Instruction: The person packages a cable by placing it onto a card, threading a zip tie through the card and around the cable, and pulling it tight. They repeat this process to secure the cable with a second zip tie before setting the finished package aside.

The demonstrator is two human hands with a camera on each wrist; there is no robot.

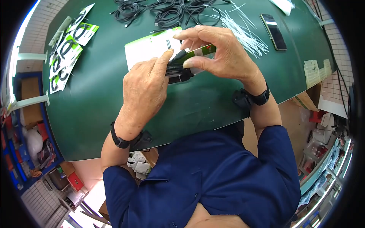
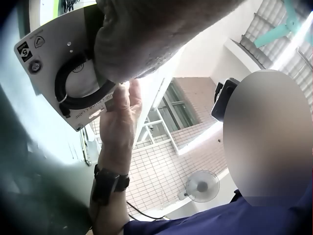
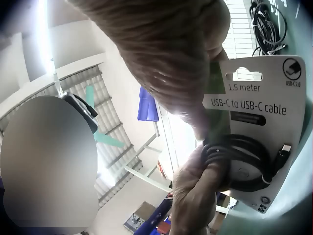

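Note:
Both hands hold a printed cable card (image 3: 249,100) with a coiled black cable (image 3: 244,161) on its front; the card reads USB-C to USB-C cable. In the head view the left hand (image 1: 146,83) grips the coil (image 1: 178,72) and the card's left part. The right hand (image 1: 224,53) pinches the card's right end between thumb and fingers. Part of the coil, seen on the card's other face (image 2: 49,49) in the left wrist view, passes behind the hand there. Under the hands lies a white and green card (image 1: 142,51) on the table.
Coiled black cables (image 1: 169,17) lie at the table's far edge, with white cable ties (image 1: 243,36) beside them. A phone (image 1: 274,32) lies at the right. Carded cables (image 1: 66,53) are piled at the left of the green table (image 1: 91,114).

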